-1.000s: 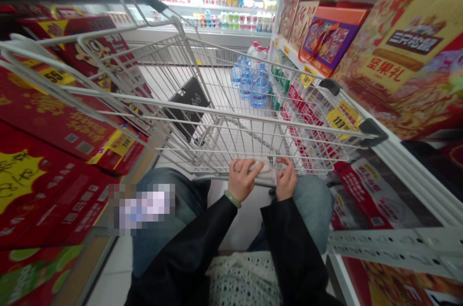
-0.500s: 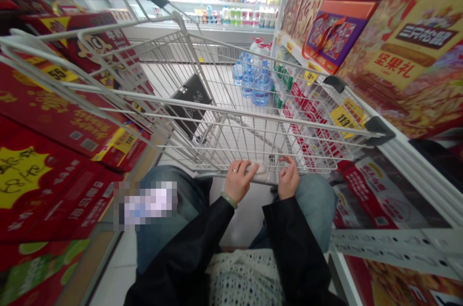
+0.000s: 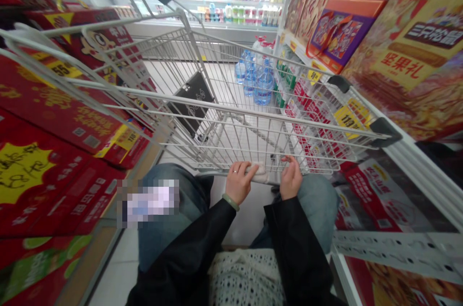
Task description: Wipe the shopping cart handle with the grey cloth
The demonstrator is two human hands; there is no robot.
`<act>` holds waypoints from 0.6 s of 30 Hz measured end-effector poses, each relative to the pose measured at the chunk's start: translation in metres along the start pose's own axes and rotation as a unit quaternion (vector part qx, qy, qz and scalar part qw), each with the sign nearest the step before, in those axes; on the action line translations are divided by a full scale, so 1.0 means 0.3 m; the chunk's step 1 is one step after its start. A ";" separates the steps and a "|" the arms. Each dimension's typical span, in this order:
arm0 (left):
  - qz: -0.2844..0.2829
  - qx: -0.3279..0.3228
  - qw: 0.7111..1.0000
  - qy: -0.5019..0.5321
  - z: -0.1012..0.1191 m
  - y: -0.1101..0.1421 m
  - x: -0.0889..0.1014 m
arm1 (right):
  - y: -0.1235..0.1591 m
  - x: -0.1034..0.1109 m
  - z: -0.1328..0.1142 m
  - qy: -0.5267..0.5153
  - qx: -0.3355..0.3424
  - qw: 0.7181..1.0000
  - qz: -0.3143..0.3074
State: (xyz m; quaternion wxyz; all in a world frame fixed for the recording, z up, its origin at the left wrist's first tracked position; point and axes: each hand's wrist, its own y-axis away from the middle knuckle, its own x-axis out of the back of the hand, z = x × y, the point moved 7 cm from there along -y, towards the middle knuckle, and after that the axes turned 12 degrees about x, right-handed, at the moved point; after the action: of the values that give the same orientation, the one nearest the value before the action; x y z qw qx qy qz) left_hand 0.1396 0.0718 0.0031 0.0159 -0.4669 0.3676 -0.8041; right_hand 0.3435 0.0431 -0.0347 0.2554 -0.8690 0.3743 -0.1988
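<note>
My left hand [image 3: 238,182], with a ring and a green bangle, is closed over the handle of a wire shopping cart [image 3: 231,103]. A whitish cloth or tissue [image 3: 258,173] lies on the handle beside it. My right hand [image 3: 290,178] has curled fingers on the same handle. Inside the cart lies a flat black package [image 3: 191,103] with a small white print. Black sleeves cover both my arms. A pixelated patch [image 3: 148,203] hides something by my jeans-clad left thigh.
Stacked red gift boxes [image 3: 54,137] line the left of the aisle, and patterned nut gift boxes [image 3: 405,55] the right. Bottled water [image 3: 262,86] stands beyond the cart, in front of lit shelves of drinks [image 3: 246,14]. White floor tiles [image 3: 115,267] show below left.
The far shelves and side boxes have shifted upward and outward in view, so the cart has rolled slightly forward. Both my hands stay on the handle.
</note>
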 end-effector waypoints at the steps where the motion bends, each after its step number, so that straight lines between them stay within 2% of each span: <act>1: 0.002 0.007 1.000 0.003 -0.002 -0.001 0.004 | 0.000 0.002 0.003 0.002 0.001 1.000 0.004; 5: 0.061 0.032 0.997 0.029 -0.013 -0.046 0.102 | 0.002 0.005 0.019 0.003 -0.006 1.000 0.016; 7: 0.069 0.041 0.996 0.032 -0.021 -0.062 0.128 | 0.004 0.003 0.022 0.002 -0.009 1.000 0.019; 9: 0.053 0.042 0.997 0.027 -0.025 -0.053 0.112 | 0.004 0.000 0.021 0.000 -0.009 1.000 0.021; 14: -0.019 0.047 0.999 0.007 -0.034 0.014 0.003 | -0.001 -0.001 0.013 0.000 -0.003 1.000 0.021; 16: 0.006 0.055 0.998 0.014 -0.042 0.013 0.027 | -0.002 0.001 0.013 0.001 -0.002 1.000 0.019; 18: 0.060 0.061 0.996 0.019 -0.054 -0.009 0.095 | -0.002 0.003 0.015 0.002 -0.004 1.000 0.017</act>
State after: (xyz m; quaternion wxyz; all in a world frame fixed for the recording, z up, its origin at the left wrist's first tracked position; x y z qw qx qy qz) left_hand 0.1121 0.0725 0.0209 0.0854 -0.4266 0.3455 -0.8315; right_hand 0.3467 0.0442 -0.0380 0.2548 -0.8630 0.3902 -0.1949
